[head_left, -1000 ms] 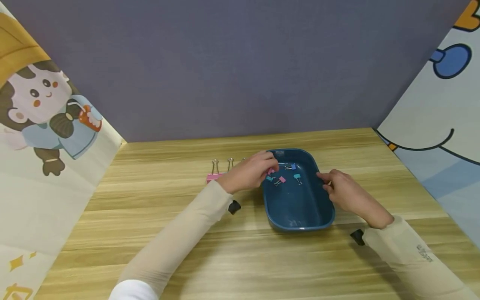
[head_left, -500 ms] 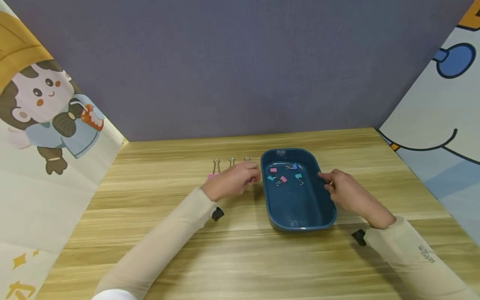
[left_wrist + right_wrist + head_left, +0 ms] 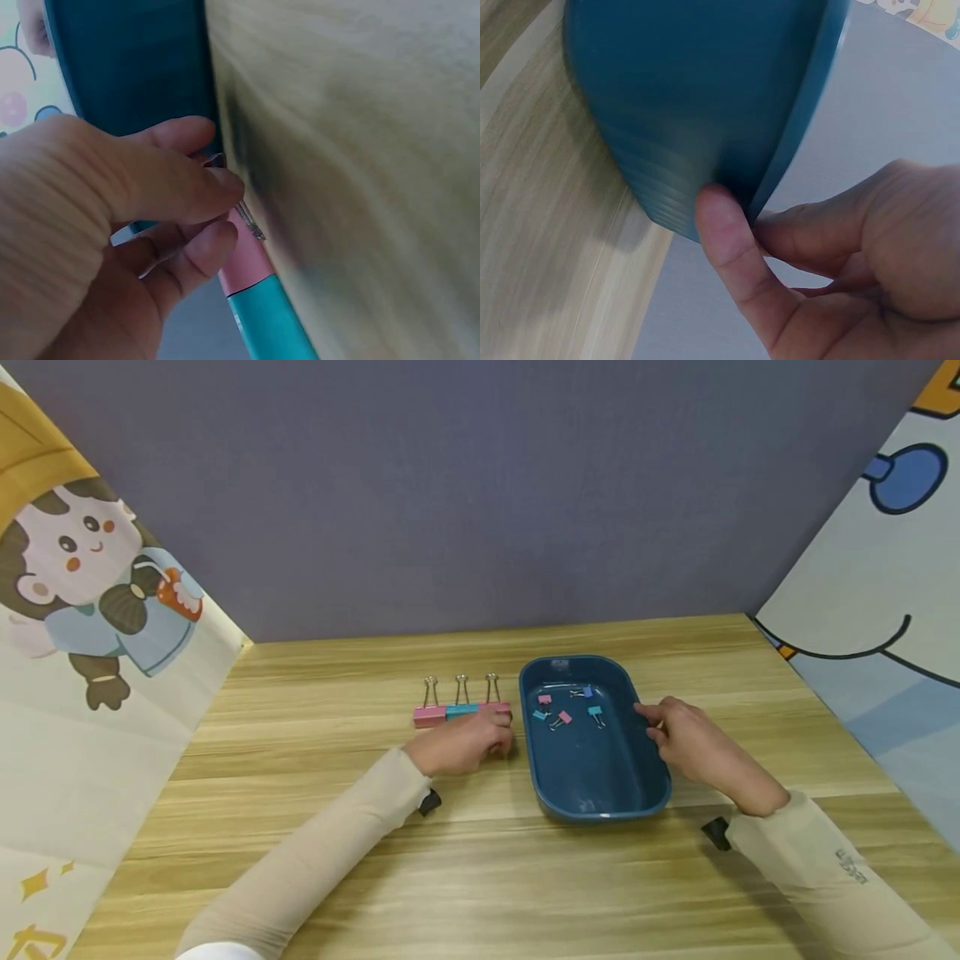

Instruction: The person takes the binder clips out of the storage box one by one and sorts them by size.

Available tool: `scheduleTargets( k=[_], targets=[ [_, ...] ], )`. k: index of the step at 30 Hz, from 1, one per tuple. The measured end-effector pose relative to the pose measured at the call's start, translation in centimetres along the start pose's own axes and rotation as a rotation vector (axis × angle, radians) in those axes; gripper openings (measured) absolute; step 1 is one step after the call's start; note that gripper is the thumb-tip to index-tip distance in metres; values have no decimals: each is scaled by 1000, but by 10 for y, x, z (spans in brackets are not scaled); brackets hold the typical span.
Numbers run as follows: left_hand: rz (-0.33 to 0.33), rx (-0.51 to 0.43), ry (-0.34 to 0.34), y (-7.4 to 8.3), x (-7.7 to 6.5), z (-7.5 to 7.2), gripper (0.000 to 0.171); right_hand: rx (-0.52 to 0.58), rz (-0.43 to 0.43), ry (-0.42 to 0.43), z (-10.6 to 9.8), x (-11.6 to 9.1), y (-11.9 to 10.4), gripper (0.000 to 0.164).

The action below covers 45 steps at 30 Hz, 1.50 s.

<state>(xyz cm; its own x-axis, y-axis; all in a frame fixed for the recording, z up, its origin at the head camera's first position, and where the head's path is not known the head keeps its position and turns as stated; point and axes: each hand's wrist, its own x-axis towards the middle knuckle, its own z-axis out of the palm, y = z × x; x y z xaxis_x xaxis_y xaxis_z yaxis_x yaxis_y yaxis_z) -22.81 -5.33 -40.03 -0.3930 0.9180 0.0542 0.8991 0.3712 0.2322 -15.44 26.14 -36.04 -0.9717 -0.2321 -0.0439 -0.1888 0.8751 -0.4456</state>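
Observation:
In the head view my left hand [image 3: 463,745] is just in front of a row of large binder clips: pink [image 3: 430,717], teal [image 3: 461,711] and pink, their wire handles up. The left wrist view shows thumb and finger pinching a small binder clip [image 3: 252,222]; its silver handle shows, while the fingers mostly hide its body. My right hand [image 3: 686,739] holds the right rim of a dark blue tray [image 3: 592,777], pinched between thumb and finger. Several small binder clips, pink [image 3: 564,718], teal [image 3: 595,712] and blue [image 3: 587,692], lie in the tray's far half.
The wood-grain table [image 3: 450,877] extends in front of and beside the tray. Behind it stands a grey panel [image 3: 480,502]. Cartoon-printed panels flank the left [image 3: 97,593] and right [image 3: 885,610].
My left hand has come out of the tray, moving left and then nearer, to the front of the large clips, which are more exposed now. The right hand stays on the rim.

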Motion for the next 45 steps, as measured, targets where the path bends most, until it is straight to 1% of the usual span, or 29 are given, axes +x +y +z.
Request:
scheduleTargets(
  k=[3,6,9,12,16,20,25,32,40,45],
  targets=[
    [-32,-7,-49,2,-1,3,16,3,-1,-3,0,0,0,40],
    [-49,-21,-71,2,-1,4,19,4,-1,-5,0,0,0,40],
    [-58,-41,-71,2,-2,4,21,9,-2,-8,0,0,0,40],
    [-81,-71,-72,1,-2,4,19,11,-5,-8,-1,0,0,40],
    [-97,-97,-40,0,-2,5,15,10,-10,-7,0,0,1,39],
    [-117,-79,-10,-2,-2,5,10,15,-6,-9,-1,1,1,39],
    [-157,-49,-25,-2,-3,6,6,10,2,-8,-1,0,0,39],
    [-138,-51,-22,-1,0,9,7,7,5,-7,0,0,0,38],
    [-101,-78,14,1,4,12,8,7,6,-9,0,0,0,39],
    [-104,-94,19,2,4,11,9,14,13,-10,0,0,0,39]
  ],
)
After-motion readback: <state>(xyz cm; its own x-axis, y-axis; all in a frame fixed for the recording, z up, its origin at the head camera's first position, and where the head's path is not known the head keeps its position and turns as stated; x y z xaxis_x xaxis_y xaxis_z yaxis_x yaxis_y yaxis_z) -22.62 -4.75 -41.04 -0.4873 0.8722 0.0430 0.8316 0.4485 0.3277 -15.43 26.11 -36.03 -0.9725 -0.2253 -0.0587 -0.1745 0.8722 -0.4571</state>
